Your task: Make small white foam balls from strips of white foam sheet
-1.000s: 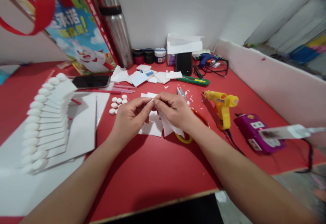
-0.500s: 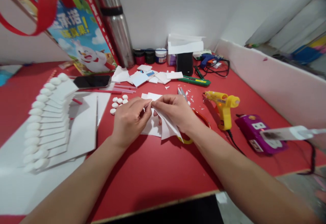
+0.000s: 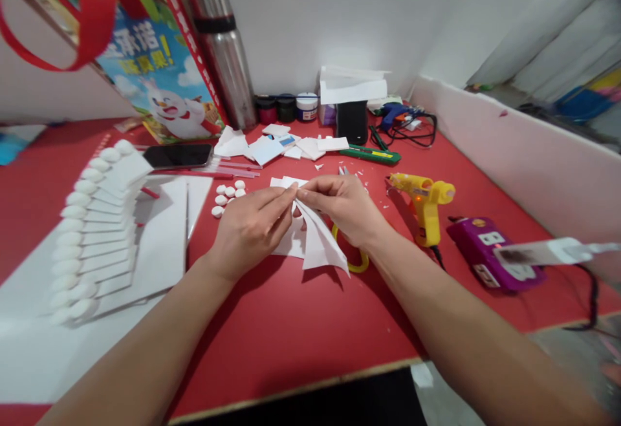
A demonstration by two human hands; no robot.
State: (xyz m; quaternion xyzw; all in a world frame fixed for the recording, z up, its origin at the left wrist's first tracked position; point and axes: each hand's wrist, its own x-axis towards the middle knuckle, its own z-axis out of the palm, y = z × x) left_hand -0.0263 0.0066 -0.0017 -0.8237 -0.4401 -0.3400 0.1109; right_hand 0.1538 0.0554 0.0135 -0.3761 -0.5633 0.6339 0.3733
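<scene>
My right hand pinches paper, now covering more of the scissors; my left hand's grip is hidden.

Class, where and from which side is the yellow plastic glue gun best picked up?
Take the yellow plastic glue gun by its handle, probably from the near right: the handle points toward the near side, the nozzle faces left, away from that approach, and the black cord leaves the handle's end.

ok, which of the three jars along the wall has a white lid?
The rightmost jar, farthest from the steel flask; the other two have dark lids.
</scene>
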